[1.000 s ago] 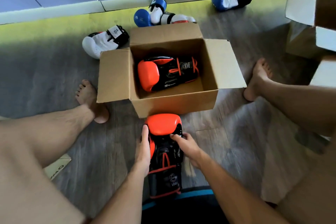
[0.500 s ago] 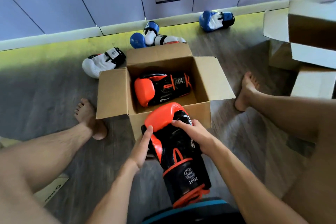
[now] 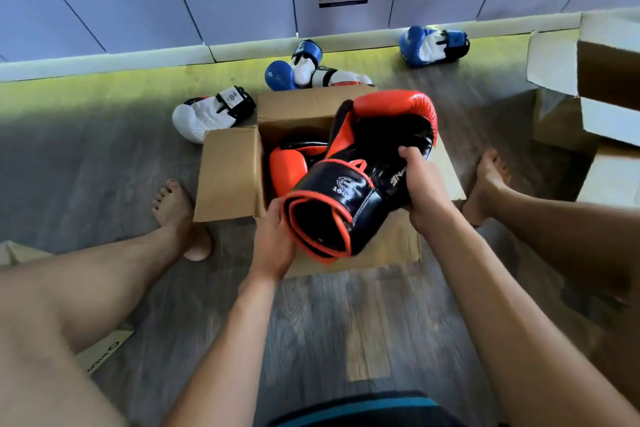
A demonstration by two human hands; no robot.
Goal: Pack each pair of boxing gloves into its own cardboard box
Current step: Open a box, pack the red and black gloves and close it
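Observation:
An open cardboard box [image 3: 228, 177] stands on the floor between my feet. One black and orange boxing glove [image 3: 287, 166] lies inside it, partly hidden. I hold its twin, a second black and orange glove [image 3: 367, 163], in the air over the box, cuff towards me and padded end away. My left hand [image 3: 273, 243] grips the cuff from below on the left. My right hand [image 3: 426, 191] grips the glove's right side, fingers curled over it.
A white and black glove [image 3: 207, 113] lies left of the box. Blue and white gloves [image 3: 301, 69] lie behind it, another blue glove [image 3: 433, 45] by the lockers. Open cardboard boxes [image 3: 588, 87] stand stacked at the right. A flat cardboard piece [image 3: 104, 354] lies under my left leg.
Both hands lifted the second black and orange glove off the floor and carried it forward, so it now hangs over the open box.

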